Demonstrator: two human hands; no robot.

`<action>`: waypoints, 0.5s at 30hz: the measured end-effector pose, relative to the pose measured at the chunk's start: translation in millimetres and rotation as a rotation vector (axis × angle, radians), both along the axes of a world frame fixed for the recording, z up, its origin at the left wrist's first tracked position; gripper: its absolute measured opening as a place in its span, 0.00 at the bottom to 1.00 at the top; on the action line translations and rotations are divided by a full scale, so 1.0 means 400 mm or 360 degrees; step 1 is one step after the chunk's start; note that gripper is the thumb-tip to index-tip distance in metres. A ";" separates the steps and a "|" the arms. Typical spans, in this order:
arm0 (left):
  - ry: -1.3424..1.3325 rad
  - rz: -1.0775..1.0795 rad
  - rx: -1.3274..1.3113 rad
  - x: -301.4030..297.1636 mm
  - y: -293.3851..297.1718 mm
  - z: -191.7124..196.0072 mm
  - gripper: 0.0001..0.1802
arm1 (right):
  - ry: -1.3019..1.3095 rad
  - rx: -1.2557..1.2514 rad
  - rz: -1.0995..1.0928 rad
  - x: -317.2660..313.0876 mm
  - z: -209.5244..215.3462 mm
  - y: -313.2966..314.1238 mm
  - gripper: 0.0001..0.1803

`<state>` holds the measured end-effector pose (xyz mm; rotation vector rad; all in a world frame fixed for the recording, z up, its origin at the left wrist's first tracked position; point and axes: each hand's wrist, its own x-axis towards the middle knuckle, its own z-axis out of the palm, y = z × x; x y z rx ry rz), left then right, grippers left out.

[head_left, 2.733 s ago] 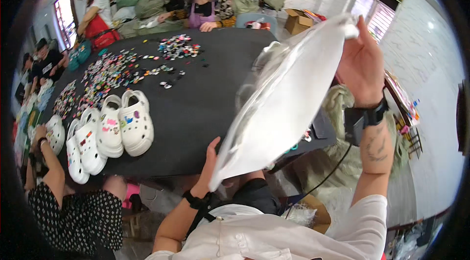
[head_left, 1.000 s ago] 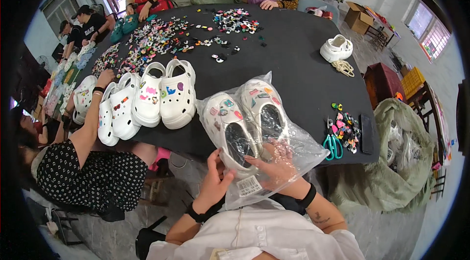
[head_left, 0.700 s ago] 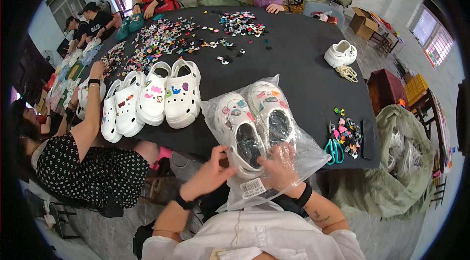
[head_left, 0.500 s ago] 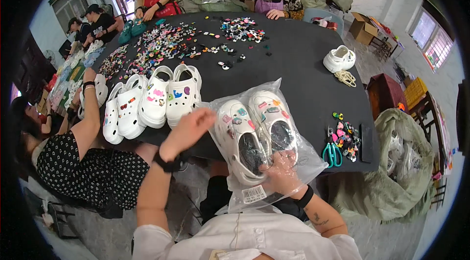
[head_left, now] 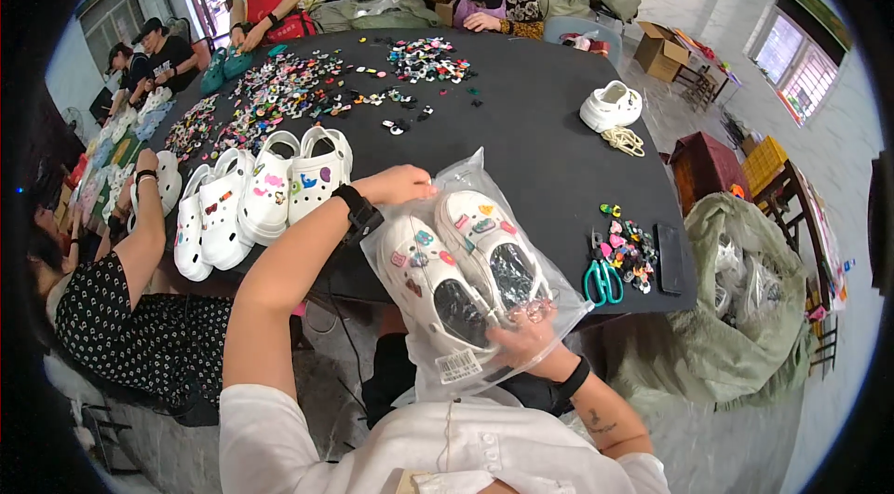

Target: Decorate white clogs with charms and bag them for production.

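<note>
A clear plastic bag (head_left: 557, 315) holds a pair of white clogs (head_left: 419, 294) decorated with colourful charms, tilted over the table's front edge. My right hand (head_left: 526, 338) grips the bag's lower part, near the heel end of the clogs and a white label (head_left: 457, 366). At the bag's far left edge is my left hand (head_left: 400, 185), its fingers closed on the plastic by the toe end. To the left, several white clogs (head_left: 223, 210) with charms stand in a row on the black table (head_left: 503, 140).
Loose charms (head_left: 289, 89) lie in heaps across the far table. At right are teal-handled scissors (head_left: 603, 284), a small charm pile (head_left: 629, 252), a black box (head_left: 669, 258), a white clog (head_left: 611, 107) and cord (head_left: 622, 142). A large sack (head_left: 745, 308) stands beside the table. Co-workers sit left and opposite.
My left hand has reached forward to the bag's far edge and closed on it. The bag has shifted slightly left in view, still in my right hand. The whole view has turned a little.
</note>
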<state>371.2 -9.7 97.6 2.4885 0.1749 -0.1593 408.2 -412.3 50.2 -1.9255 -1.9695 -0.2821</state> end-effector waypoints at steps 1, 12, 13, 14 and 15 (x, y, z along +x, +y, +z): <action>-0.0105 0.0082 0.0033 0.001 -0.002 0.006 0.24 | -0.0043 -0.0112 0.0044 0.010 -0.004 -0.020 0.23; -0.0354 0.0437 0.0271 0.005 0.081 0.017 0.19 | 0.0615 0.0116 0.0238 0.090 0.211 -0.130 0.31; -0.0388 0.0412 0.0254 0.015 0.071 0.012 0.18 | 0.0734 0.0165 0.0282 0.097 0.221 -0.135 0.32; -0.0392 0.0402 0.0249 0.029 0.056 0.011 0.18 | 0.0796 0.0206 0.0304 0.097 0.234 -0.138 0.35; -0.0485 0.0398 0.0289 0.043 0.041 0.010 0.19 | 0.0792 0.0206 0.0292 0.096 0.245 -0.141 0.35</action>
